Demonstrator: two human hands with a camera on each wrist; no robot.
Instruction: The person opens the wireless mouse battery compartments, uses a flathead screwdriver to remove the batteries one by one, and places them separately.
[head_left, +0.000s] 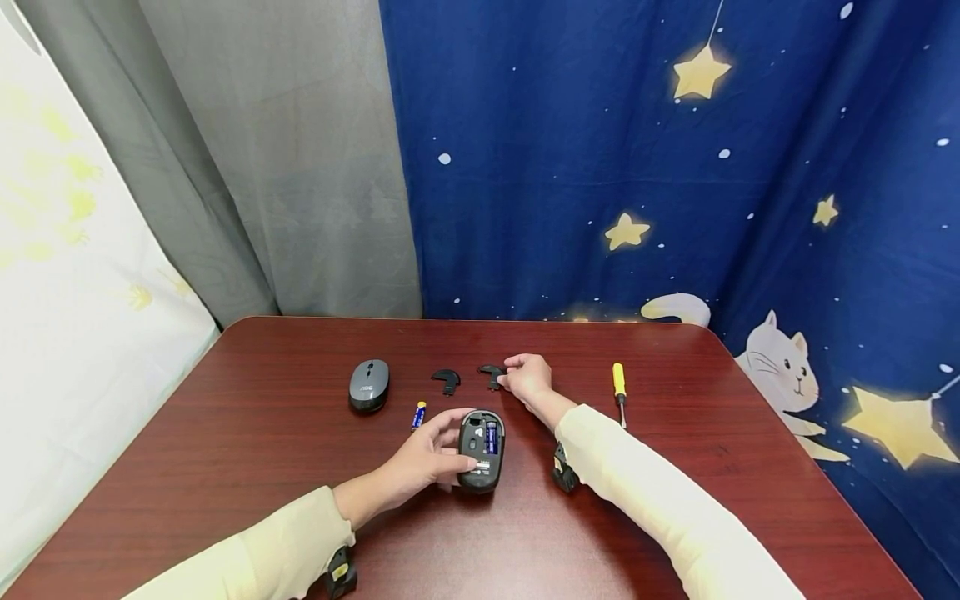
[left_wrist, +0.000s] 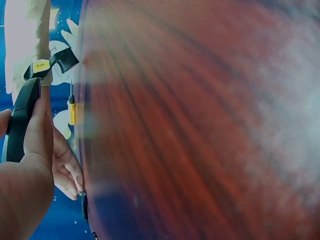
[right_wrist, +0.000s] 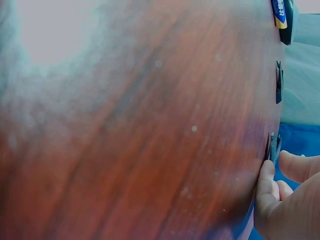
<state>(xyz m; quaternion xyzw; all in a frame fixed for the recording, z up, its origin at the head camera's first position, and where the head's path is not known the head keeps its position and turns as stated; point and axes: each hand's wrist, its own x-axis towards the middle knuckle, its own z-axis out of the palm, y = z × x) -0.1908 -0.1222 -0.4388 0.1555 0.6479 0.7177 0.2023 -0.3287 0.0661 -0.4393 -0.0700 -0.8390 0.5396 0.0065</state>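
Black battery cover at right fingers, left hand gripping mouse

There are two mice: one closed mouse and one open mouse. There are two black covers, two batteries, and one screwdriver.

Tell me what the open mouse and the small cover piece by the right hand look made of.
The open mouse: seemingly matte black plastic, dull with no glare. The cover piece: apparently the same thin black plastic, a curved moulded shape; finish too small to judge.
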